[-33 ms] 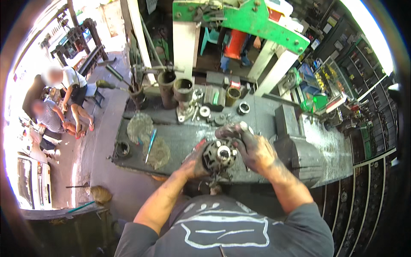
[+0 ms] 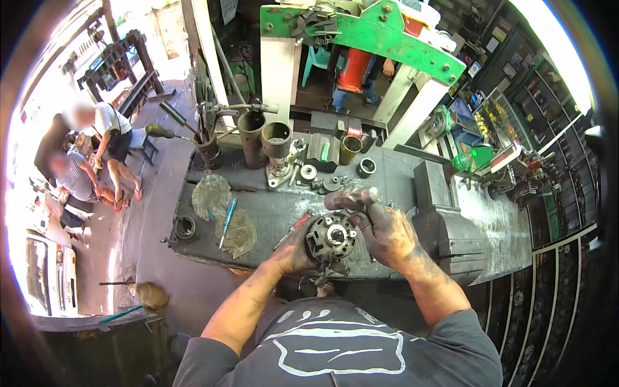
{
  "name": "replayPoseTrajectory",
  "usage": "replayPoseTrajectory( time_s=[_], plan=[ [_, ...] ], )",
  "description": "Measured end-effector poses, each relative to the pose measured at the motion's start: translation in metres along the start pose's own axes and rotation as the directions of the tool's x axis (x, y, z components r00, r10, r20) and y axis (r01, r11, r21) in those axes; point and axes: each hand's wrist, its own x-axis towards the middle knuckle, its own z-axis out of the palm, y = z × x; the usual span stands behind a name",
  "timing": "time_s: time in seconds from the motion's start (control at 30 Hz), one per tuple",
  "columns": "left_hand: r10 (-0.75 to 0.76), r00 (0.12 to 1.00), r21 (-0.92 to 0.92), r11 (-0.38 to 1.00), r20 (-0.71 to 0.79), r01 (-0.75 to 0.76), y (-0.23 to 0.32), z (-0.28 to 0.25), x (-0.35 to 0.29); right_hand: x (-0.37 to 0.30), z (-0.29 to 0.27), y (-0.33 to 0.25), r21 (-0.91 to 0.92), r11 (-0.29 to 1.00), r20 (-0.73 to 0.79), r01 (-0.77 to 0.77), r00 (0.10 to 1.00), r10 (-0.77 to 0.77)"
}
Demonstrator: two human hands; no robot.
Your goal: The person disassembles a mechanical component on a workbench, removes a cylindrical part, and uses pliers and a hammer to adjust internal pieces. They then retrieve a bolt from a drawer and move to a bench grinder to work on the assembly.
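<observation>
My left hand (image 2: pixel 294 250) is wrapped round the side of a round slotted metal housing (image 2: pixel 332 238), which looks like part of an alternator. The housing is held just above the bench's near edge, its face with a pale central ring turned up. My right hand (image 2: pixel 380 226) is at its right rim, with dark, greasy fingers stretched out over the far side. The right thumb is close to the rim; whether it touches cannot be made out. A red-handled tool (image 2: pixel 302 220) lies partly hidden beyond my left hand.
On the bench (image 2: pixel 277 206) are a blue screwdriver (image 2: pixel 227 222), a dirty rag (image 2: pixel 237 233), metal cylinders (image 2: pixel 276 138), a bearing (image 2: pixel 307 173) and a small ring (image 2: pixel 366 168). A dark vise-like block (image 2: pixel 451 226) stands right. Left, people sit outside near a white vehicle (image 2: pixel 48 274).
My right hand's fingers have shifted slightly over the housing. The left hand keeps its hold, and the bench things stay in place.
</observation>
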Motion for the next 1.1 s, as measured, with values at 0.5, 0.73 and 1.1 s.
replayPoseTrajectory(
  time_s=[0.5, 0.73, 1.1],
  plan=[
    [-0.138, 0.990, -0.103, 0.985, 0.001, 0.138, 0.011, -0.004, -0.003, -0.056, -0.023, -0.024, 0.126, 0.985, -0.057, 0.122, 0.992, -0.116],
    [-0.079, 0.997, -0.047, 0.996, 0.013, 0.080, 0.017, -0.003, 0.012, -0.070, 0.001, -0.017, -0.146, 0.984, 0.265, -0.101, 0.955, 0.137],
    [-0.107, 0.994, -0.072, 0.992, -0.018, 0.105, -0.004, 0.010, 0.000, -0.052, -0.006, 0.007, -0.200, 0.935, 0.213, -0.293, 0.918, 0.333]
  ],
)
